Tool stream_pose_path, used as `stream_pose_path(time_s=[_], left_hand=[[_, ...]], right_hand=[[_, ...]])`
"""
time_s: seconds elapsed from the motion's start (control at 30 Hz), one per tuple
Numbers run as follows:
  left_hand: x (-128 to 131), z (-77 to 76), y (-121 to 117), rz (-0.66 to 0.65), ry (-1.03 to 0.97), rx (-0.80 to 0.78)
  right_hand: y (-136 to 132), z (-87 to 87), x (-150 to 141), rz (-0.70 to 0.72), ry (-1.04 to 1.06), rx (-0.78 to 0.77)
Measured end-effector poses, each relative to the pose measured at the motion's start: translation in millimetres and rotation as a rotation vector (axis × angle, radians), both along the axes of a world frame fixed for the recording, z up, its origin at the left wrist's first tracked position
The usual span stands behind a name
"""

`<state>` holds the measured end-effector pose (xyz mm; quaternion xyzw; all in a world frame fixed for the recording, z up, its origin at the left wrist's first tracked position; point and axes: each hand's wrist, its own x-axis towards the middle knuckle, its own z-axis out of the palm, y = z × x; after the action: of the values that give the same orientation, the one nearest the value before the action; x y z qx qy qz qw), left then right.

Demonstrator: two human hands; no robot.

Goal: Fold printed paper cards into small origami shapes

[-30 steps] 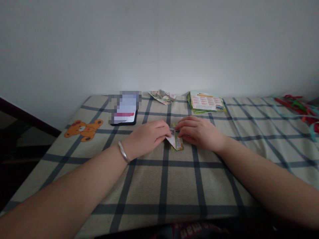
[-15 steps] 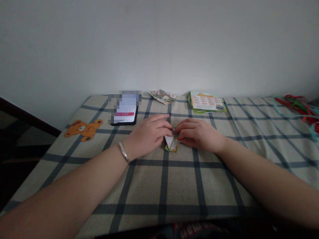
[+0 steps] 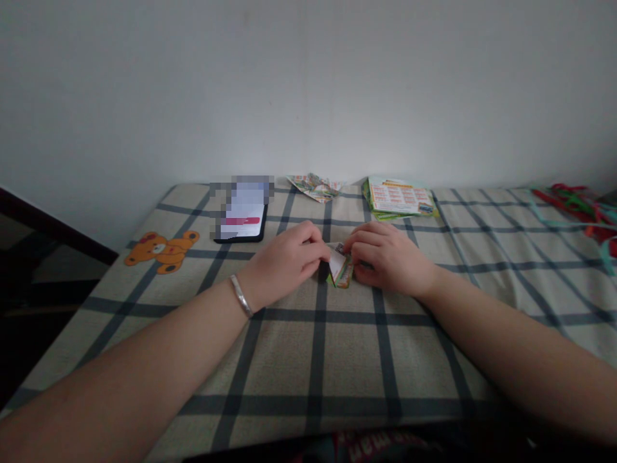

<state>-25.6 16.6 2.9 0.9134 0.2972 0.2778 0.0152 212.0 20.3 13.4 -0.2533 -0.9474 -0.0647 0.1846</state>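
Between my hands is a small folded paper (image 3: 341,269), printed in green and white with a plain white flap showing. My left hand (image 3: 294,256), with a silver bangle (image 3: 240,296) at the wrist, pinches the paper's left edge with curled fingers. On the other side, my right hand (image 3: 385,257) grips the paper's right edge, fingers bent over it. Part of the paper's far end is covered by my fingertips. Both hands stay low over the checked tablecloth (image 3: 284,373).
A phone (image 3: 243,218) with a lit screen lies at the back left, near an orange bear picture (image 3: 164,252). By the wall (image 3: 308,90) are a folded printed paper (image 3: 315,187) and a stack of printed sheets (image 3: 402,198). Coloured ribbons (image 3: 578,206) lie far right.
The folded paper has shifted slightly right and away from me. My left fingers, stretched out before, have curled into a pinch at its edge. My right hand has moved slightly right.
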Motion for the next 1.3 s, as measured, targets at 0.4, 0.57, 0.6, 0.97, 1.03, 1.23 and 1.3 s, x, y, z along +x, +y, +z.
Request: stream_pose_path(time_s=[0.4,0.57,0.6,0.97,1.03,1.23,1.3], left_hand=[[4.6,5.6,-8.3,-0.107,0.147,-0.119],[6.8,8.1,-11.4,0.009,0.244,-0.050],[7.3,8.0,-12.0,0.030,0.245,-0.032],[5.6,4.1,-7.8,0.042,0.229,0.004],[6.1,4.3,-9.1,0.041,0.230,0.008],[7.4,4.6,-9.3,0.069,0.230,-0.015],[7.8,4.7,-8.0,0.083,0.219,-0.042]], right_hand=[[-2.4,-3.1,-4.5,-0.058,-0.008,0.029],[-1.5,-6.7,-6.7,-0.005,0.050,-0.005],[-1.6,-7.1,-7.3,0.000,0.056,-0.009],[-3.9,-5.4,-5.7,-0.016,0.010,-0.136],[-3.7,-5.7,-6.0,-0.013,0.005,-0.135],[-7.7,-4.5,-9.2,-0.064,-0.026,-0.128],[-8.7,-3.1,-9.9,-0.083,-0.028,-0.146]])
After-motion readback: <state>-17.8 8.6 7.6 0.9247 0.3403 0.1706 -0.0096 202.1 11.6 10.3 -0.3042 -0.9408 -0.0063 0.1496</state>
